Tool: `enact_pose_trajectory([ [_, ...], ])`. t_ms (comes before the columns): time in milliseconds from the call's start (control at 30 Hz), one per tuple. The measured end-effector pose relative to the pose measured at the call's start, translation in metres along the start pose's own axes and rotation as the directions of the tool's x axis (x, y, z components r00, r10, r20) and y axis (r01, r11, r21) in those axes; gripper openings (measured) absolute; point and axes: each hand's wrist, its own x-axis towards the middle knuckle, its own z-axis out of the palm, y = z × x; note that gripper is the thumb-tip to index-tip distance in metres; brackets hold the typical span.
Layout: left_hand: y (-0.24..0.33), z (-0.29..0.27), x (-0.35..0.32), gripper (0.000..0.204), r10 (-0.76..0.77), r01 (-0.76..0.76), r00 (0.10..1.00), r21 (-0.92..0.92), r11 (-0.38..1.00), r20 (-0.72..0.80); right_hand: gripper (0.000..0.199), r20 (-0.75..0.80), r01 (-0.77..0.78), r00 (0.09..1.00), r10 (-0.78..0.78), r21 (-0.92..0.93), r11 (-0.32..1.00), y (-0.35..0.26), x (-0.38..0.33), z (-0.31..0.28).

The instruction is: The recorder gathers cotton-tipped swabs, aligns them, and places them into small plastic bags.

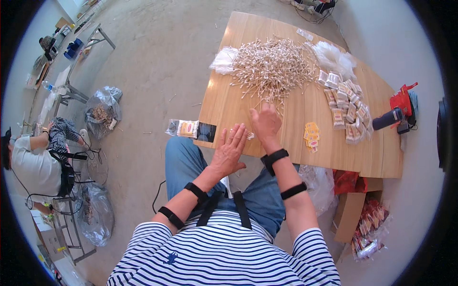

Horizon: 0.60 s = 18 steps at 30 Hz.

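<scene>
A large heap of loose cotton swabs (273,66) lies spread over the wooden table (222,102). At the heap's near edge is my right hand (266,123), its fingers curled down on a few swabs; the fingertips are partly hidden. My left hand (231,151) lies open and palm down by the table's front edge, fingers stretched out. Beside its fingertips, a few swab ends (250,136) show between the two hands. Left of that hand, a clear bag of swabs with a yellow label (187,128) rests on a dark flat pad (206,132).
Yellow label cards (312,135) lie right of my right hand. Filled swab packs (350,107) are piled farther right, near empty clear bags (334,58) and a dark cylinder (387,118). More clear bags (223,60) lie left of the heap. A person (36,162) sits far left.
</scene>
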Motion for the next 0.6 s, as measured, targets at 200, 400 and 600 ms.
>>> enact_pose_trajectory([
  [200, 0.002, 0.007, -0.005, 0.119, 0.015, -0.018, 0.998, 0.038, 0.999, 0.068, 0.036, 0.056, -0.009, 0.998, 0.014, -0.086, 0.996, 0.012, -0.003, 0.030],
  [400, 0.003, 0.005, -0.014, 0.118, 0.005, -0.007, 0.999, 0.045, 0.999, 0.042, 0.021, 0.177, 0.169, 0.971, -0.158, -0.051, 0.984, 0.027, -0.035, 0.028],
  [600, 0.003, 0.004, -0.010, 0.120, 0.008, -0.012, 0.997, 0.051, 0.999, 0.071, 0.024, 0.264, 0.294, 0.921, -0.288, 0.018, 0.956, 0.030, -0.050, 0.006],
])
